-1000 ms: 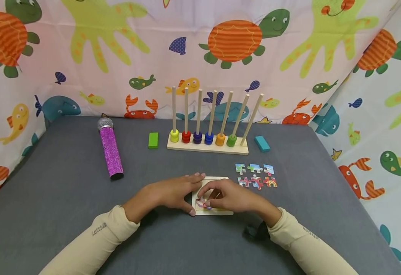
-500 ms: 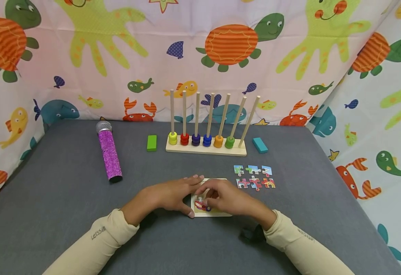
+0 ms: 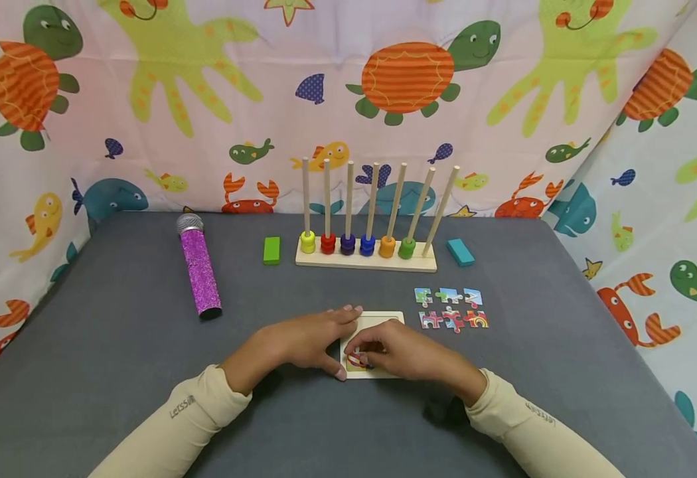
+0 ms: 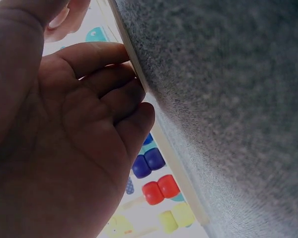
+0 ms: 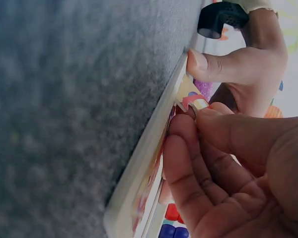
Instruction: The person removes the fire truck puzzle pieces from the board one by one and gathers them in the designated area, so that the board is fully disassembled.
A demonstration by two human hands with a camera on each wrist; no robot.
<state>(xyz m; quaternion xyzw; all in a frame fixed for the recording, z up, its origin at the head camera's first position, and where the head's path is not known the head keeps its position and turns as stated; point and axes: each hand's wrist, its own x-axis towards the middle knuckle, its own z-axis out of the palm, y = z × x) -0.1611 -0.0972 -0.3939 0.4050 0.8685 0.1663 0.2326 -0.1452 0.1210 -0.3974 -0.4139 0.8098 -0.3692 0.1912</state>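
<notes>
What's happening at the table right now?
A person is working a small jigsaw. The left hand steadies the puzzle tray by its left edge, fingers lying along it. The right hand pinches a puzzle piece at the tray's near left corner. Six loose pieces lie in two rows to the tray's right. Behind stand a peg rack with coloured rings, a green block, a teal block and a purple microphone.

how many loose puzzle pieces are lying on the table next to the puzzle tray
6, in two rows of three right of the puzzle tray: back row; front row. More may be hidden under the hands.
</notes>
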